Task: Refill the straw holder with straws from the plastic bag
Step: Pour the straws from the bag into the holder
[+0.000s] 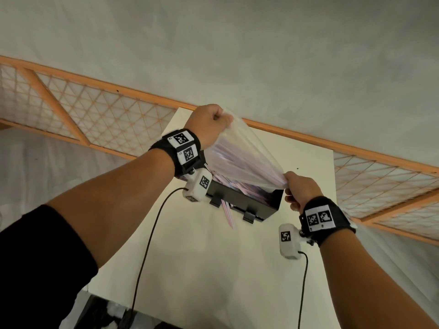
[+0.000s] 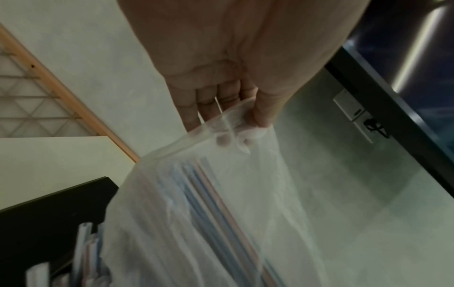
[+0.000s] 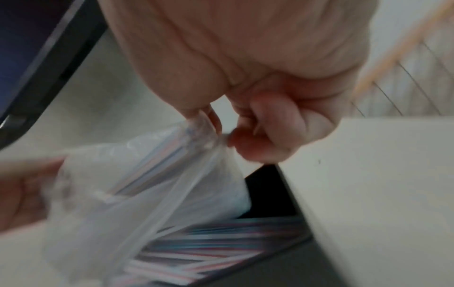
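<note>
At the far left, an orange wooden lattice screen [image 1: 71, 110] runs along the wall behind the white table [image 1: 202, 257]. The left hand [image 1: 210, 125] is clenched around one corner of the clear, thin plastic bag [image 1: 240, 157], holding it high above the table; the left wrist view shows the fingers [image 2: 203, 104] and thumb bunching the film. The bag hangs upside down, stretched between both hands, with pink, blue and white striped straws [image 1: 228, 153] showing through it. Directly below, the black metal box-shaped straw holder [image 1: 247, 200] stands on the table, striped straws lying in its open top, and a few poke out of its near side. To the right and lower, the right hand [image 1: 300, 188] pinches the bag's other corner between thumb and curled fingers, just above the holder's right end.
</note>
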{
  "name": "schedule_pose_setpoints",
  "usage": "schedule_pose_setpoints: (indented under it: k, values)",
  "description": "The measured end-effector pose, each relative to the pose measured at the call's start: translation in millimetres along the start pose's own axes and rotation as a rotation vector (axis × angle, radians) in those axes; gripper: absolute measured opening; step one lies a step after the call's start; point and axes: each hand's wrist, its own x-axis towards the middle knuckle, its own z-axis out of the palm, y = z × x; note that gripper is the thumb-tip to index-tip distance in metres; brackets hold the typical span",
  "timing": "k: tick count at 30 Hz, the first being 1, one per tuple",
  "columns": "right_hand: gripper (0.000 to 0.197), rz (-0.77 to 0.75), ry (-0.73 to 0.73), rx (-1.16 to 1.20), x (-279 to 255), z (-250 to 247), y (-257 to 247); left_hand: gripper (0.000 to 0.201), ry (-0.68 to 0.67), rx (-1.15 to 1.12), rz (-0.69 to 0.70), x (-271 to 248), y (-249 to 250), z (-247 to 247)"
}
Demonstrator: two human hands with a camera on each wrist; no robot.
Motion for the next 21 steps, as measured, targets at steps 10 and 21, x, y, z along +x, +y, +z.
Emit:
schedule_pose_setpoints:
  k: [10,21]
  values:
    - [0.070,-0.784,0.015,-0.676,-17.9,19.1,-12.8,0.025,-0.134,0.039,-0.082,-8.6,-2.2,14.5]
    - [0.018,-0.800,0.087,-0.673,8.4,17.9,-18.1,0.084,-0.222,0.111,-0.133,-10.9,-18.7,-2.9]
